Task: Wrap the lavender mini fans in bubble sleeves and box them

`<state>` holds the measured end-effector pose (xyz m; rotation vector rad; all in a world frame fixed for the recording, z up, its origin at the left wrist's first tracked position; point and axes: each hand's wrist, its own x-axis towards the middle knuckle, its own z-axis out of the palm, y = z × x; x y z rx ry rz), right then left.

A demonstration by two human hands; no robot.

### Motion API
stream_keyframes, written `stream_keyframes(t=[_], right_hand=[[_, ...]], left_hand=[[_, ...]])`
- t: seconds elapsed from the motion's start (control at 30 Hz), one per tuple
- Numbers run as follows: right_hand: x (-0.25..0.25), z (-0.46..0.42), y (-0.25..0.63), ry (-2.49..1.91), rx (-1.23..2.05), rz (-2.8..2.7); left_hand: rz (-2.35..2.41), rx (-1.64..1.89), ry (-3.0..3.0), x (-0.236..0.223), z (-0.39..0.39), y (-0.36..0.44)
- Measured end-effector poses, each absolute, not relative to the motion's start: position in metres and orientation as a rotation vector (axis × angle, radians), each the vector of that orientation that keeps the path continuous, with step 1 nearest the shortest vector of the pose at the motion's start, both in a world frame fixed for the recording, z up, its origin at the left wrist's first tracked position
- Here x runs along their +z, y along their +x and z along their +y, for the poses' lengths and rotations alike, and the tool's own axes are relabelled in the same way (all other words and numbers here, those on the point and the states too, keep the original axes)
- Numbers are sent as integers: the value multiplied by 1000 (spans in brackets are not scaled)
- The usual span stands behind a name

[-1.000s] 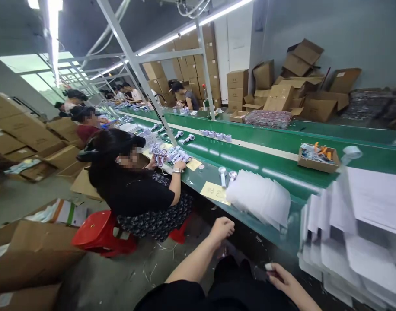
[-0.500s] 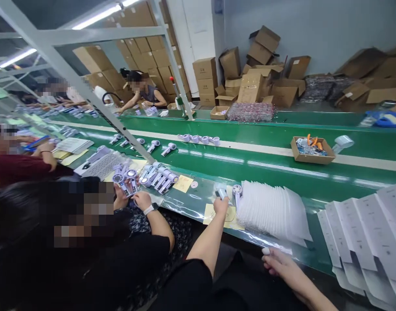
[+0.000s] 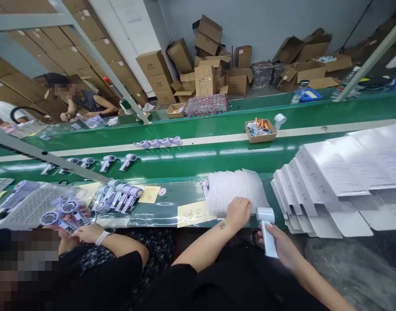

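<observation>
My right hand [image 3: 277, 242] is closed around the handle of a light blue handheld fan [image 3: 266, 231], its round head pointing up, in front of the bench edge. My left hand [image 3: 239, 212] lies against the front of a row of white translucent pouches [image 3: 232, 188], with its fingers curled in; what they grip is hidden. Beside the pouches, at their left end, lies a lavender handheld fan [image 3: 204, 185]. A yellow paper note [image 3: 191, 212] with handwriting is on the bench left of my left hand.
White folded boxes [image 3: 317, 185] stand in a slanted row at right. A small carton [image 3: 261, 137] of parts sits on the green conveyor [image 3: 198, 162]. A co-worker's hands [image 3: 84, 231] hold fans at left, near several grouped fans [image 3: 120, 196]. Clear plastic [image 3: 353, 268] hangs lower right.
The view has swung right. The light blue fan has passed from my left hand to my right hand. My left hand has moved right, from beside the note to the pouches.
</observation>
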<state>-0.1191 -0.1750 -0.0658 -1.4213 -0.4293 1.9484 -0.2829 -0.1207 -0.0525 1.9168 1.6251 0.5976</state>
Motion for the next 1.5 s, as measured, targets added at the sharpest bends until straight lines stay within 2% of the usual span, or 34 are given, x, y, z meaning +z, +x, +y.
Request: stream_keyframes(t=[0.1,0.2,0.37,0.67,0.9,1.03,1.2,1.37,1.5], right_hand=[[-79,-189,-80,-1516,1973,-530],[-83,-191,-55,-1503,1981,-621],[-77,-186,-41,-1370,1919,-660],[-52,-160,-51,-965,2212,-554],[-31,-142,-72,-967,2286,-564],[-27,-140,-75,-1102,2290,-685],[-20,-149,-79,-1126,2280,-697],[4,-151,-86,-1146,2247,-690],[9,-157,-91,-1214,2165,-662]], left_hand=[[1441,161,2460,-69,-84,-249],[1304,-183,2566,-87,-62,-224],[1368,-207,2525,-89,-55,-218],[1569,88,2338,-50,-89,-242],[1564,820,1267,-50,-116,-248],[1574,1088,791,-49,-121,-254],[1536,1361,1367,-25,-146,-266],[1489,1470,1872,-6,-164,-274],[1541,1446,2279,-11,-179,-275]])
